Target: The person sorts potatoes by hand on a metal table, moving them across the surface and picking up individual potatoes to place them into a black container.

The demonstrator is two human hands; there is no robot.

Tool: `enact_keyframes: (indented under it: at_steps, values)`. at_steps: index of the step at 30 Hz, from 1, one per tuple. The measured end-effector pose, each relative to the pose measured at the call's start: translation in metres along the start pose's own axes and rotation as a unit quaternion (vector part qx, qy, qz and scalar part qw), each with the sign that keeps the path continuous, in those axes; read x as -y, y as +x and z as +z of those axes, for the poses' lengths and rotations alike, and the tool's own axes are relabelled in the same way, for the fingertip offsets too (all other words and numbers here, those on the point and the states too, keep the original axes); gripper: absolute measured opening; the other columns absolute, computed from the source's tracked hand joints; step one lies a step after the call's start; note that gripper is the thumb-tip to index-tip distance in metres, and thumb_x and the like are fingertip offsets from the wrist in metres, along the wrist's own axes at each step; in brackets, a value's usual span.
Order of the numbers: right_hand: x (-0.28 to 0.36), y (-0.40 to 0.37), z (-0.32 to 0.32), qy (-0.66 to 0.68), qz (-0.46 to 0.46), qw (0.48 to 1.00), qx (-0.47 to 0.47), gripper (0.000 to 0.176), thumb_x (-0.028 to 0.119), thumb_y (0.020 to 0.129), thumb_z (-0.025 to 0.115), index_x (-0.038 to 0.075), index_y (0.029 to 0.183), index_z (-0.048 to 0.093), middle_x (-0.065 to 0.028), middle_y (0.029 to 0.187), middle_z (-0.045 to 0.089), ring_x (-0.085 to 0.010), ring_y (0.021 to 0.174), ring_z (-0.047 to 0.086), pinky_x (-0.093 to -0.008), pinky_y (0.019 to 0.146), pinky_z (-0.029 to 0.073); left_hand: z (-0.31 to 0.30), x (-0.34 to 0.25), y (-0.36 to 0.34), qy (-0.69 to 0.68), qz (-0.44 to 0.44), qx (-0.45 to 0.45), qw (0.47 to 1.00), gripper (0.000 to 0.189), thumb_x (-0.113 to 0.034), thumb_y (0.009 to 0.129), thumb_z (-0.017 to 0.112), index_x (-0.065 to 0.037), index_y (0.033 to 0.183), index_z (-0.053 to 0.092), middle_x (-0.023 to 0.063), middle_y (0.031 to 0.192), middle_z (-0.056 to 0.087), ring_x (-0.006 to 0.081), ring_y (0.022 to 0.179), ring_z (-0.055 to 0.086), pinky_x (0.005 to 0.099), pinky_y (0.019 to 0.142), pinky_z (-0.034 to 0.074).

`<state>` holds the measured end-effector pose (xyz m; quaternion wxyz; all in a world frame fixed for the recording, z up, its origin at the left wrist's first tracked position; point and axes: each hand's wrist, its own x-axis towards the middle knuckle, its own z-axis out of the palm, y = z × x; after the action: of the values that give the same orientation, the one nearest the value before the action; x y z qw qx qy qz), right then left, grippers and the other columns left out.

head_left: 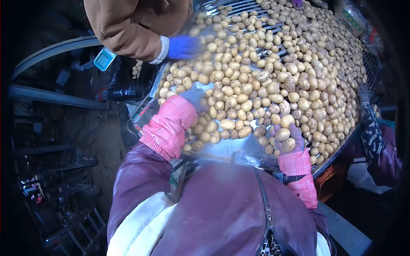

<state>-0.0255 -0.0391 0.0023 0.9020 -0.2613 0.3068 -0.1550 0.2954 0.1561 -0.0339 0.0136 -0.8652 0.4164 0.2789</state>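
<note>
Many potatoes (230, 102) cover a metal sorting table (226, 149) in front of me. My left hand (195, 100), in a bluish glove below a pink checked sleeve cover, reaches in among potatoes at the table's left side. It is smeared by motion, and its fingers cannot be made out. My right hand (292, 144), in a purple glove, is turned up near the front edge. Its fingers are curled around a few potatoes, one of them a pale potato (282, 135) resting against the fingers.
At the upper left, a co-worker's blurred blue-gloved hand (183, 47) reaches over the potatoes. Metal rollers (237, 7) show at the back. Another person's patterned sleeve (370, 128) is at the right edge. Beside the table at left are a black bag (130, 83) and a blue scale display (104, 59).
</note>
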Motion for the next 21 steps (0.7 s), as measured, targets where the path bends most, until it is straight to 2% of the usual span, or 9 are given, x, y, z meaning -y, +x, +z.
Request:
enact_keyframes:
  at_steps: [2,5,7,9,11,12,15,16,21]
  values:
    - [-0.003,-0.004,-0.002,0.021,-0.005,1.000,0.017,0.042,0.032,0.101,0.048,-0.001,0.126,0.054,-0.0140,0.099,0.067,-0.0223,0.080,0.067,-0.0286,0.061,0.053,0.009,-0.005,-0.002,0.005,-0.009,0.016,1.000,0.063,-0.037,0.079,0.075,-0.019,0.134,0.053,0.0220,0.143,0.038,0.0394,0.113,0.059,0.0470,0.090,0.052]
    - [-0.007,-0.016,-0.014,0.016,-0.008,0.999,0.028,0.040,0.030,0.101,0.048,-0.001,0.124,0.056,-0.0146,0.100,0.067,-0.0226,0.078,0.066,-0.0283,0.058,0.051,0.013,-0.016,-0.020,0.015,0.006,-0.065,0.998,0.047,-0.034,0.082,0.070,-0.013,0.122,0.059,0.0173,0.123,0.056,0.0361,0.106,0.062,0.0449,0.085,0.053]
    - [-0.006,-0.033,-0.011,0.024,-0.016,0.999,0.031,0.039,0.030,0.101,0.048,-0.001,0.123,0.056,-0.0153,0.102,0.067,-0.0229,0.077,0.065,-0.0283,0.058,0.051,0.017,-0.010,-0.027,0.064,0.067,-0.134,0.987,0.045,-0.032,0.082,0.071,-0.012,0.121,0.061,0.0168,0.120,0.057,0.0346,0.103,0.062,0.0442,0.085,0.053]
    - [-0.006,-0.046,-0.024,0.002,-0.038,0.999,0.003,0.039,0.029,0.101,0.048,0.000,0.125,0.056,-0.0177,0.107,0.067,-0.0247,0.082,0.067,-0.0289,0.061,0.051,0.032,-0.004,-0.025,-0.012,0.077,-0.248,0.966,0.042,-0.032,0.084,0.069,-0.010,0.119,0.062,0.0147,0.115,0.059,0.0311,0.096,0.062,0.0417,0.082,0.054]
    - [-0.007,-0.060,-0.032,0.008,-0.057,0.998,-0.005,0.039,0.030,0.101,0.049,0.000,0.126,0.055,-0.0188,0.109,0.067,-0.0259,0.086,0.068,-0.0291,0.062,0.052,0.059,0.001,-0.018,-0.216,0.032,-0.395,0.893,0.038,-0.031,0.088,0.066,-0.007,0.117,0.063,0.0109,0.107,0.061,0.0257,0.085,0.063,0.0374,0.076,0.055]
    - [-0.005,-0.064,-0.034,0.053,-0.042,0.997,-0.032,0.041,0.030,0.100,0.050,0.001,0.129,0.053,-0.0195,0.111,0.066,-0.0279,0.090,0.069,-0.0300,0.065,0.053,0.063,-0.002,-0.018,-0.505,0.064,-0.301,0.806,0.044,-0.038,0.094,0.058,-0.002,0.119,0.060,0.0070,0.096,0.062,0.0175,0.067,0.059,0.0290,0.060,0.052]
    - [-0.003,-0.082,-0.056,0.026,-0.055,0.998,0.004,0.042,0.031,0.099,0.052,0.002,0.129,0.053,-0.0189,0.110,0.067,-0.0290,0.090,0.069,-0.0310,0.065,0.054,0.028,-0.049,-0.071,-0.795,0.033,-0.117,0.595,0.052,-0.045,0.098,0.048,0.000,0.124,0.055,0.0061,0.092,0.063,0.0118,0.056,0.052,0.0235,0.049,0.043]
    - [-0.004,-0.088,-0.059,0.039,-0.055,0.998,-0.020,0.043,0.032,0.098,0.053,0.002,0.129,0.052,-0.0182,0.108,0.067,-0.0292,0.089,0.069,-0.0305,0.058,0.053,0.031,-0.053,-0.069,-0.846,0.101,-0.064,0.520,0.055,-0.045,0.098,0.046,-0.001,0.129,0.052,0.0097,0.095,0.064,0.0117,0.056,0.052,0.0239,0.045,0.040]
    - [-0.008,-0.113,-0.082,0.051,-0.076,0.996,-0.004,0.046,0.037,0.099,0.051,0.003,0.131,0.050,-0.0147,0.098,0.066,-0.0249,0.080,0.067,-0.0265,0.050,0.049,0.017,-0.106,-0.094,-0.872,0.180,0.004,0.456,0.056,-0.040,0.099,0.045,-0.001,0.140,0.041,0.0167,0.109,0.064,0.0155,0.062,0.057,0.0260,0.046,0.043]
